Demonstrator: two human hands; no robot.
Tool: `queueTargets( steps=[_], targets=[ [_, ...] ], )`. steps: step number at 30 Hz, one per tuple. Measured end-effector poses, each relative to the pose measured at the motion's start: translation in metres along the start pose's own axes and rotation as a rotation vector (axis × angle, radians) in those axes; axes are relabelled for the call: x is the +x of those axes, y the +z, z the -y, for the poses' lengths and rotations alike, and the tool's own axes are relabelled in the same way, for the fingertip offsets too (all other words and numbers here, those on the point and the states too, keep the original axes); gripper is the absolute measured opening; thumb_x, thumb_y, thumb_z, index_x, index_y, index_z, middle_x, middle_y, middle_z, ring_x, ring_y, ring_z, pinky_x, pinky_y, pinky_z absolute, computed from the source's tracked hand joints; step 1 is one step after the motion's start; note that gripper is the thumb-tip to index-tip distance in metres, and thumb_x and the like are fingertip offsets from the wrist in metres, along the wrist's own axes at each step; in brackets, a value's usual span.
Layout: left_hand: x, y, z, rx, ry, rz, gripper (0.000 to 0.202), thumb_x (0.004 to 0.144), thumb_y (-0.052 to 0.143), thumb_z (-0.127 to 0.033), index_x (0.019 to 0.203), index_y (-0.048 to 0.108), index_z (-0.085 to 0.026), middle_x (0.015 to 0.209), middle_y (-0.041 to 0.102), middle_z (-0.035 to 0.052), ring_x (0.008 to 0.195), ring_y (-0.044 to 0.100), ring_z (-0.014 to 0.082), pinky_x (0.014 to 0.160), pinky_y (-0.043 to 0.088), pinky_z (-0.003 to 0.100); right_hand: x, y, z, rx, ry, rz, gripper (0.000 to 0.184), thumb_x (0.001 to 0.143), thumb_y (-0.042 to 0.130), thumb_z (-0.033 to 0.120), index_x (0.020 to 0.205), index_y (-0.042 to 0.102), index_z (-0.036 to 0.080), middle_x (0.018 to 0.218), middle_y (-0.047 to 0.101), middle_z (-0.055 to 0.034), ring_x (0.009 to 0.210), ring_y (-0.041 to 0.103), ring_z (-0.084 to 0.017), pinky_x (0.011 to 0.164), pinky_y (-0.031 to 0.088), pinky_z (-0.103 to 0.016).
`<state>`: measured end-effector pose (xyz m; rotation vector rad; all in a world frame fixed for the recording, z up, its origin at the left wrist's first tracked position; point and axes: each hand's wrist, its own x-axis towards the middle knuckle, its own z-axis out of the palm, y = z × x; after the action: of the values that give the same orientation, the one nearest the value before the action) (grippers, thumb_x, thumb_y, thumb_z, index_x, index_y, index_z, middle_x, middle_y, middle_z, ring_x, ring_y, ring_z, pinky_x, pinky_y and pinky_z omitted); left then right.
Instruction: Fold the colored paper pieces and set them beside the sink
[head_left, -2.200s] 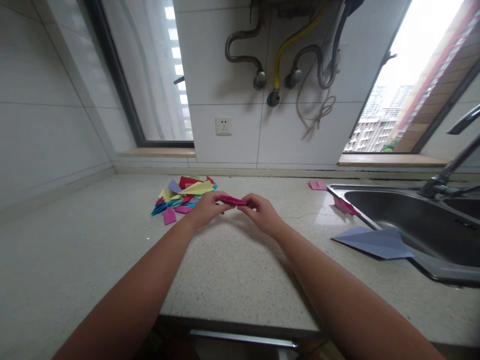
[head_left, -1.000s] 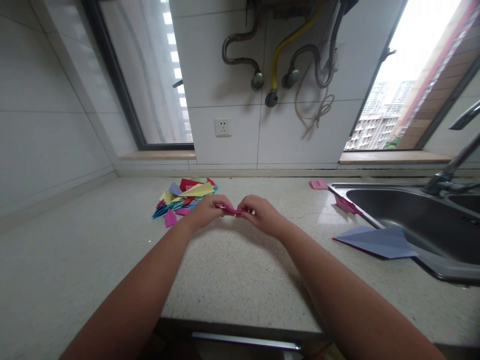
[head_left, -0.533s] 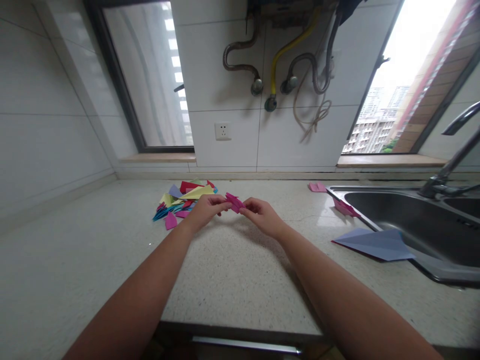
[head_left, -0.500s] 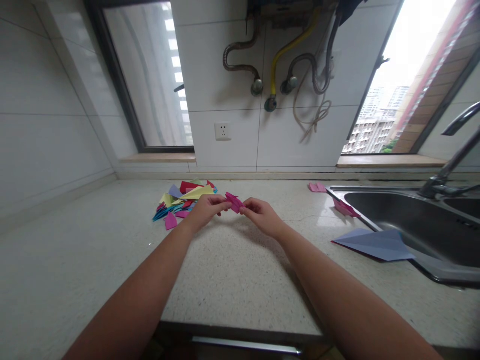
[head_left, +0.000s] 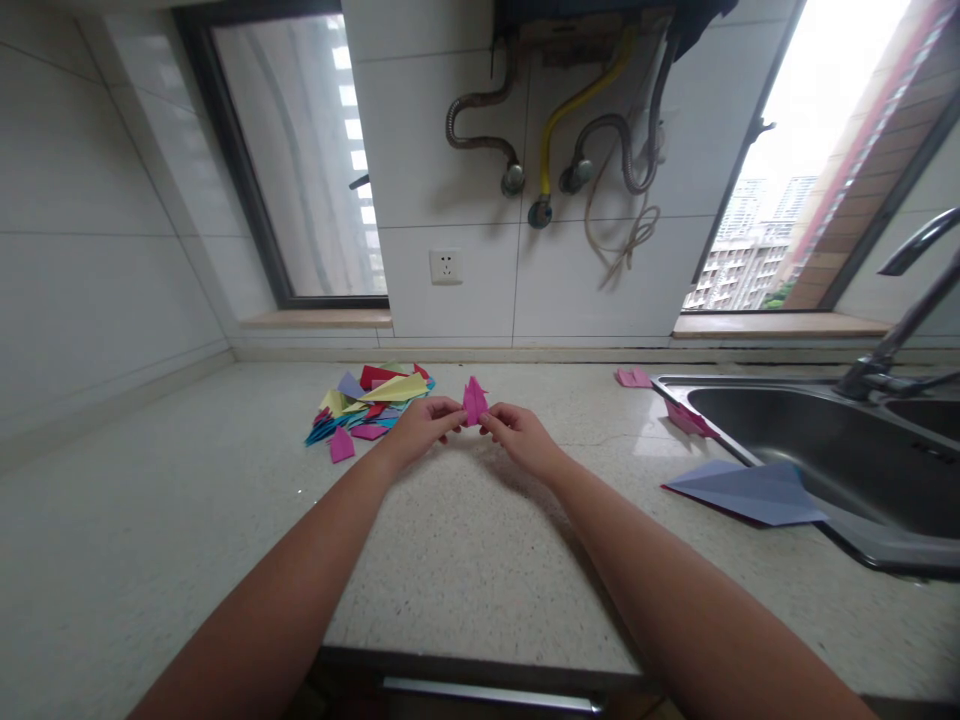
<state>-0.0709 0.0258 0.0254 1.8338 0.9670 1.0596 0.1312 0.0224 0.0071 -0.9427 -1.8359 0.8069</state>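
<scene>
Head view, both forearms reach forward over the speckled surface [head_left: 465, 560].

Left hand [head_left: 424, 428]: fingers curled, thumb and fingertips pinch the left lower edge of the pink folded paper [head_left: 474, 400].
Right hand [head_left: 517, 437]: fingers curled, thumb and fingertips pinch the right lower edge of the same paper.

Pink folded paper: held between the two hands, at their fingertips, slightly above the surface. It stands upright with its pointed tips upward. Its lower part is hidden behind the fingertips, so the exact fold cannot be read. The hands sit close together, knuckles near each other, paper in the gap between them.

Surroundings:
- Pile of coloured folded papers [head_left: 367, 400] (yellow, red, blue, purple, pink) lies on the surface just left of and behind the left hand, not touching it.
- Blue-grey paper plane [head_left: 750, 490] lies flat to the right, well apart from the right hand, its far side overlapping the rim of the sink [head_left: 862, 545].
- Small pink piece [head_left: 686, 420] rests at the sink's left rim; another pink scrap [head_left: 634, 377] lies farther back, near the wall.
- Faucet [head_left: 900, 330] stands at the right, behind the sink.
- Wall socket [head_left: 447, 266] and hoses [head_left: 555, 130] are on the tiled wall behind the hands.
</scene>
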Motion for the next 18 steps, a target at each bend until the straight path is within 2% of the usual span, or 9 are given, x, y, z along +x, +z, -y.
queueTargets(
  steps=[4, 11, 18],
  targets=[
    [0.0003, -0.0006, 0.0026, 0.016, -0.002, -0.005, 0.033, 0.079, 0.065, -0.046, 0.089, 0.069, -0.015, 0.081, 0.067, 0.0052, 0.073, 0.06, 0.0158, 0.057, 0.045, 0.024, 0.0005, 0.0017, -0.002, -0.005, 0.017, 0.024, 0.033, 0.087, 0.055, 0.046, 0.084, 0.067, 0.016, 0.077, 0.067, -0.0034, 0.065, 0.054, -0.013, 0.061, 0.043, -0.026],
    [-0.0012, 0.0, 0.0049, 0.143, 0.016, 0.033, 0.03, 0.079, 0.064, -0.044, 0.086, 0.07, -0.015, 0.078, 0.066, 0.0038, 0.07, 0.058, 0.0143, 0.059, 0.043, 0.024, 0.0034, 0.0015, -0.0019, 0.228, 0.084, -0.083, 0.033, 0.084, 0.058, 0.048, 0.091, 0.064, 0.016, 0.079, 0.065, -0.0035, 0.066, 0.057, -0.013, 0.059, 0.046, -0.026],
    [-0.0035, 0.001, 0.0017, 0.208, 0.056, 0.088, 0.028, 0.083, 0.061, -0.04, 0.088, 0.07, -0.015, 0.079, 0.065, 0.0039, 0.069, 0.056, 0.0137, 0.061, 0.043, 0.024, 0.0032, 0.0019, 0.0002, 0.293, 0.118, -0.107, 0.031, 0.08, 0.062, 0.046, 0.082, 0.067, 0.015, 0.073, 0.063, -0.0028, 0.064, 0.055, -0.013, 0.061, 0.046, -0.026]
  ],
)
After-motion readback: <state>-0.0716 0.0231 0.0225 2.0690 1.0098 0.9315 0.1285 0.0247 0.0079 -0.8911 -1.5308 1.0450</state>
